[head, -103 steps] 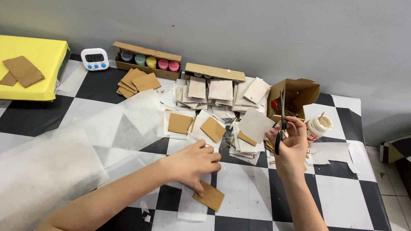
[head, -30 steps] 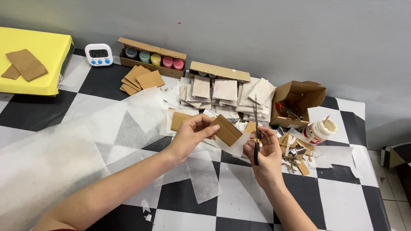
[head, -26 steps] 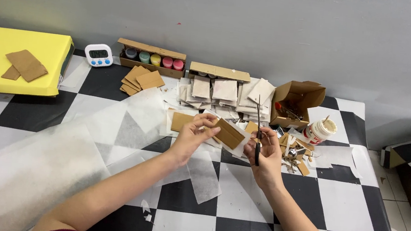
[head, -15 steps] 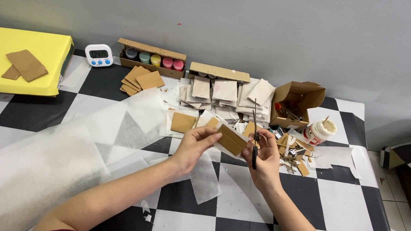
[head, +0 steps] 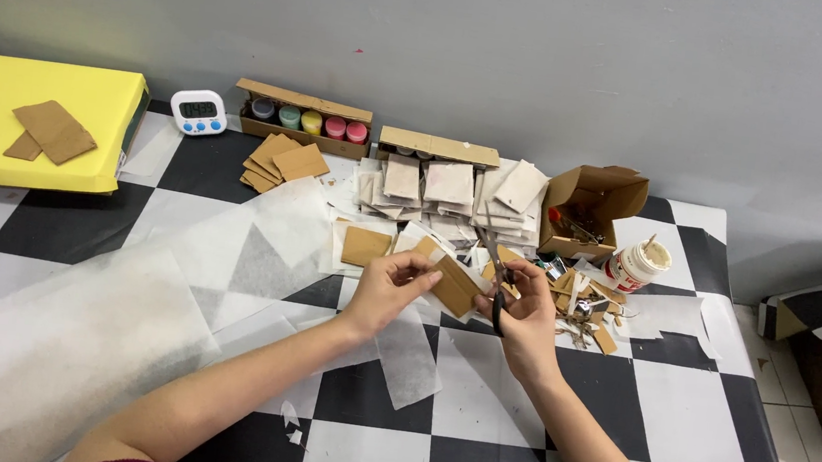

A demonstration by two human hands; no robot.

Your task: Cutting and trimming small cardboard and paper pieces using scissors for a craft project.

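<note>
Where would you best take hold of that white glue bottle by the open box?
Probably around the glue bottle body, from its right or front side: it stands upright, a stick pokes from its top, and the open box crowds its left.

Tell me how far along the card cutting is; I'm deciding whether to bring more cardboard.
Done, it seems: covered pieces lie stacked by the wall, with offcut scraps beside the glue pot. In hand: the left hand holds a brown card piece while the right hand works scissors at it. Left: plain brown cards and tissue sheets lie unused.
</note>
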